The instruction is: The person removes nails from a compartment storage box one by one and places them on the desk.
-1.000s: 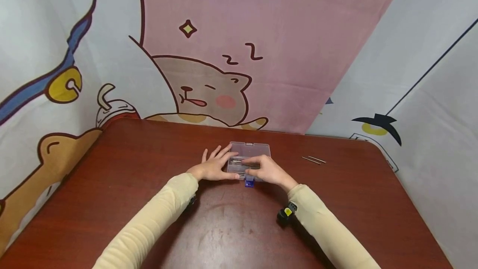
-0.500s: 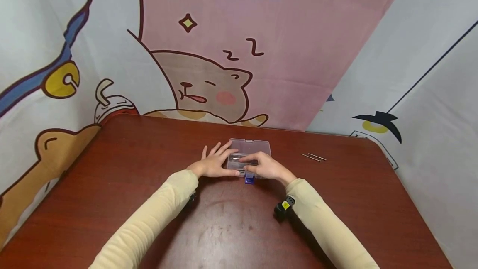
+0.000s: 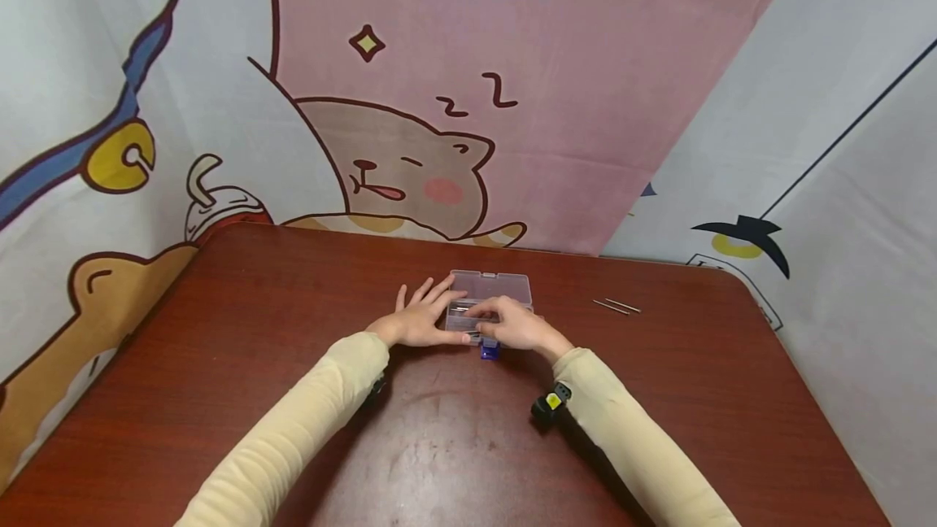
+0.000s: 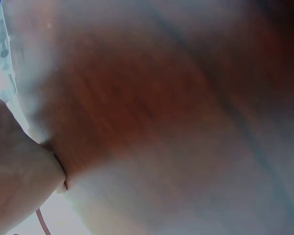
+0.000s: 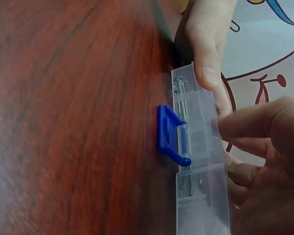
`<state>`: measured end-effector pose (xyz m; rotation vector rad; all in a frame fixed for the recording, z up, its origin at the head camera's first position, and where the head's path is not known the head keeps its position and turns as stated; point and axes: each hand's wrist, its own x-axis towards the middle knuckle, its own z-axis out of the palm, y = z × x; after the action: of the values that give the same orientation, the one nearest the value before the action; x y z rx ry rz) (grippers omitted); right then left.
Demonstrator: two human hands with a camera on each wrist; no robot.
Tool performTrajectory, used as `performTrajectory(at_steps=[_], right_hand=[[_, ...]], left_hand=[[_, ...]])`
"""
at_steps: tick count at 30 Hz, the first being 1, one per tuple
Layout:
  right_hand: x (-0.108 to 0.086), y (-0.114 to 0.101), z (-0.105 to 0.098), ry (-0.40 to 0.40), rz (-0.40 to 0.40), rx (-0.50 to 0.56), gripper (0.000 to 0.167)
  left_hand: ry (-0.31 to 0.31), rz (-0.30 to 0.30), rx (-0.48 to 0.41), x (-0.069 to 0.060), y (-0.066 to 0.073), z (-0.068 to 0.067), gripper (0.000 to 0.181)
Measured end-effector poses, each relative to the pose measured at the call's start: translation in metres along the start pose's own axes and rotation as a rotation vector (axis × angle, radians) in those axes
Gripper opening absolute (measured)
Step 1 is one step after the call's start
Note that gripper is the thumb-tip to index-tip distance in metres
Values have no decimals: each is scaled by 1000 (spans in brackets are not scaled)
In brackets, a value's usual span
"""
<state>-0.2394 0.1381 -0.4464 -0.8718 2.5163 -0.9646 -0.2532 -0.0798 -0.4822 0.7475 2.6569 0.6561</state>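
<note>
A clear plastic compartment box (image 3: 492, 289) lies on the table with its lid folded back and its blue latch (image 5: 166, 132) hanging down at the front. Thin metal rods (image 5: 181, 103), some with small round ends, lie inside. My left hand (image 3: 419, 327) is spread at the box's left side, its thumb (image 5: 205, 71) resting on the front wall and its fingers reaching along the left edge. Over the compartments, my right hand (image 3: 516, 324) reaches in with bent fingers, thumb and index finger apart. Its fingertips are partly hidden, and I see nothing held.
Two thin metal rods (image 3: 616, 307) lie on the brown table (image 3: 432, 446), right of the box. A cartoon-printed cloth (image 3: 556, 104) hangs behind and beside the table. A small black camera (image 3: 549, 405) sits under the right wrist.
My right hand shifts slightly left and its fingers draw in a little over the box. The left hand keeps its place. The head view has tilted slightly.
</note>
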Motion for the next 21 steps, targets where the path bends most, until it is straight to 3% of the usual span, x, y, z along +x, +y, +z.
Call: performTrajectory(at_steps=[9,12,21], right_hand=[[2,-4,7,147,1,23,18],[3,-5,10,192,14,33,17],[2,-4,13,252,20,56,17]], left_hand=[[-37,-38,26,-2,7,-5,87],[-29,-25,24,-4,8,-6,87],[-36,-14,37,-8,14,-13,84]])
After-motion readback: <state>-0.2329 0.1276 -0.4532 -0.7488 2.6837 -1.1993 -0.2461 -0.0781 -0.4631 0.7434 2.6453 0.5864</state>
